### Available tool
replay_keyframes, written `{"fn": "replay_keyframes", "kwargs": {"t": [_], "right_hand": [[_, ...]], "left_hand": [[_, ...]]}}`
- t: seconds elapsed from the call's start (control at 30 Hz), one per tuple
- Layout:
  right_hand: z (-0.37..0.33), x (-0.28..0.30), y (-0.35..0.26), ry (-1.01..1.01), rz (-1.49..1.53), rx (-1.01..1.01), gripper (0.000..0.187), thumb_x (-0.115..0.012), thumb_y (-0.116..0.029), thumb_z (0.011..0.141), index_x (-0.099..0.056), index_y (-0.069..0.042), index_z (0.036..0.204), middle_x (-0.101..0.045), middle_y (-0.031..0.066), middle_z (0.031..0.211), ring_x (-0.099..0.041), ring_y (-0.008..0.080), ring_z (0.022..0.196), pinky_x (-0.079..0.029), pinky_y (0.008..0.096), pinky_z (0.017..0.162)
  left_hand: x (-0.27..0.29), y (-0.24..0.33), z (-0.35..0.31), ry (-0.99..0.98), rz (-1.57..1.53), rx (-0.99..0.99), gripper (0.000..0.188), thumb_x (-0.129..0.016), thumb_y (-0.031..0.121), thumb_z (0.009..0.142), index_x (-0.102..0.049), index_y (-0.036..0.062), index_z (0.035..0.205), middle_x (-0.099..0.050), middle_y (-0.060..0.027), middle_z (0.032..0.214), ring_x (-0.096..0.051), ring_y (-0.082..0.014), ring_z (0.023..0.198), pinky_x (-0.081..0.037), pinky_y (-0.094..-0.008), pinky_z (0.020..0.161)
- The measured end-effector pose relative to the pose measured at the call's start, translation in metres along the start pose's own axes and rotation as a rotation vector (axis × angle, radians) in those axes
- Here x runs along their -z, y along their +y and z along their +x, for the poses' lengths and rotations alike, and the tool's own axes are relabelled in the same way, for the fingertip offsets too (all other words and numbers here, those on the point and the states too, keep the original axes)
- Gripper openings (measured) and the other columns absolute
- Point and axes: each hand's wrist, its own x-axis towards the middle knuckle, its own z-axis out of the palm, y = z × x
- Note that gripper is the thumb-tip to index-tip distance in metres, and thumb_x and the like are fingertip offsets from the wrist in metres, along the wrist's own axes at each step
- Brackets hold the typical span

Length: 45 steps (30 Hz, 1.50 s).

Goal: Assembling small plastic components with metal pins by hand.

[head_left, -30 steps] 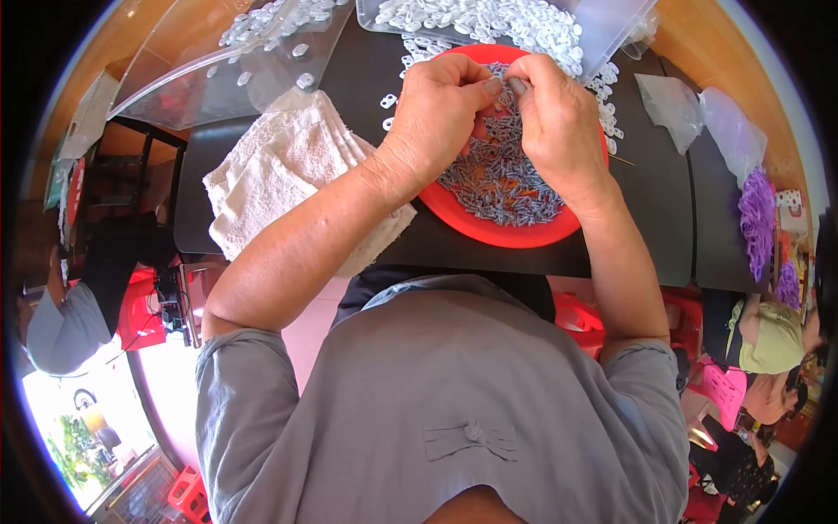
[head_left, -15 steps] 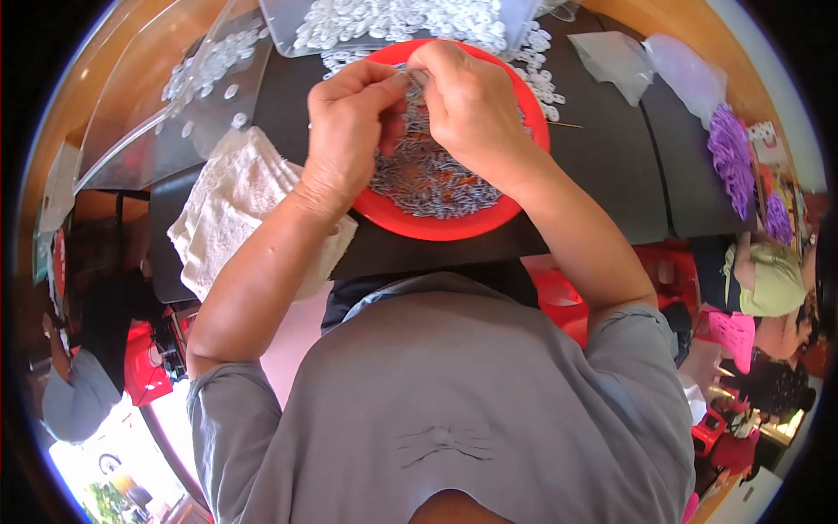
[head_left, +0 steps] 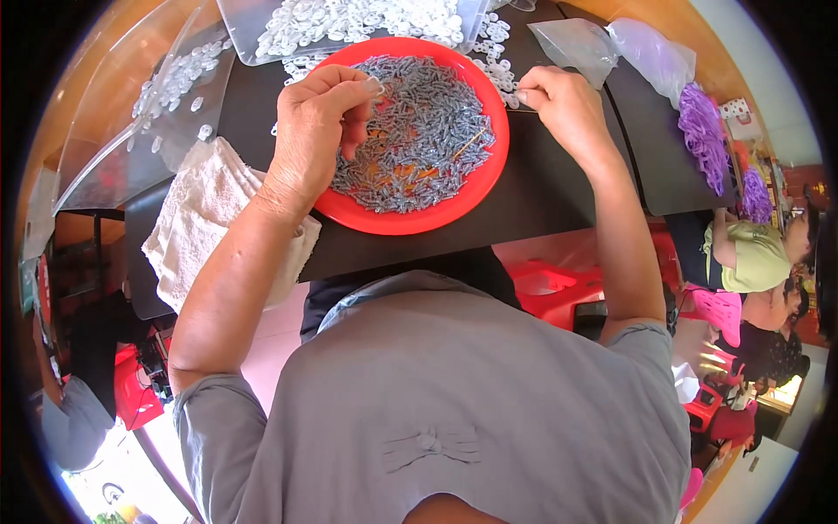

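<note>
Chiefly, the left hand [head_left: 319, 118] works as a pinch: its grip is together, thumb against finger, and appears clamped on a pale piece [head_left: 378, 86], mostly covered by the fingertips. Pressure should be light and even, since so small a part would probably slip or spin if squeezed off-centre. This hand hangs above the left side of the plate [head_left: 410, 224], a sound position: anything dropped would likely land among the grey pieces [head_left: 428, 122].

The right hand [head_left: 563, 113] is well apart, to the right of the plate, its grip near the loose white pieces [head_left: 497, 65]. Thumb and forefinger look close together; whether they are clamped on anything cannot be told. For a clean pick, one part should be taken at a time, by its edge, without disturbing its neighbours.

The grey pieces cover most of the plate, with orange patches showing between them; a thin layer is easier to pick from. Beyond the plate, a clear bin [head_left: 474, 24] holds more white pieces. A cloth [head_left: 196, 210] lies to the left, partly hidden by the left forearm; it should not overlap the plate. Two bags [head_left: 576, 48] lie towards the far right of the worktop [head_left: 541, 175].
</note>
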Motion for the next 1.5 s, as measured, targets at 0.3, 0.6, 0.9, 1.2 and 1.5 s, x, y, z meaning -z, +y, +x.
{"fn": "replay_keyframes", "kwargs": {"t": [0.3,0.6,0.9,1.2,1.5], "right_hand": [[-0.005,-0.016,-0.005,0.064,-0.077,0.076,0.008,-0.063,-0.013,0.082,-0.063,-0.007,0.087,-0.065,0.0091,0.089,-0.063,0.032,0.078,-0.048,0.0425,0.069],[-0.003,-0.016,0.003,0.105,0.459,-0.025,0.007,-0.065,-0.004,0.082,-0.061,-0.004,0.087,-0.064,0.0042,0.077,-0.061,0.0149,0.068,-0.045,0.027,0.062],[0.013,0.028,-0.07,-0.216,1.238,-0.052,0.011,-0.063,-0.005,0.086,-0.064,0.0,0.095,-0.065,0.0051,0.082,-0.061,0.0109,0.071,-0.044,0.021,0.062],[0.028,0.003,-0.107,-0.223,1.221,-0.008,0.013,-0.062,-0.005,0.088,-0.064,0.001,0.099,-0.065,0.0047,0.086,-0.061,0.0112,0.073,-0.045,0.0211,0.062],[0.03,-0.002,-0.129,-0.089,1.224,-0.038,0.011,-0.066,-0.007,0.085,-0.068,-0.001,0.094,-0.064,0.0021,0.078,-0.058,0.0079,0.068,-0.044,0.0209,0.06]], "left_hand": [[0.002,-0.001,-0.001,-0.007,0.057,-0.052,0.016,-0.062,0.015,0.087,-0.062,-0.0007,0.088,-0.054,-0.0026,0.065,-0.048,-0.0104,0.05,-0.035,-0.0233,0.044],[0.001,0.002,-0.001,-0.047,-0.015,-0.03,0.014,-0.063,0.014,0.084,-0.063,0.0003,0.082,-0.057,-0.002,0.064,-0.05,-0.0084,0.05,-0.037,-0.0224,0.042],[0.008,0.0,0.003,-0.15,-0.155,0.056,0.012,-0.064,0.012,0.082,-0.064,0.0002,0.078,-0.061,-0.0068,0.067,-0.055,-0.0133,0.051,-0.041,-0.025,0.042],[0.008,0.007,-0.003,-0.129,-0.188,-0.003,0.015,-0.065,0.014,0.085,-0.064,-0.0009,0.084,-0.062,-0.0063,0.068,-0.058,-0.0121,0.053,-0.044,-0.024,0.043],[0.007,0.004,-0.003,-0.048,-0.169,-0.07,0.016,-0.064,0.016,0.087,-0.064,-0.0006,0.086,-0.062,-0.0059,0.07,-0.056,-0.0115,0.053,-0.04,-0.0237,0.044]]}}
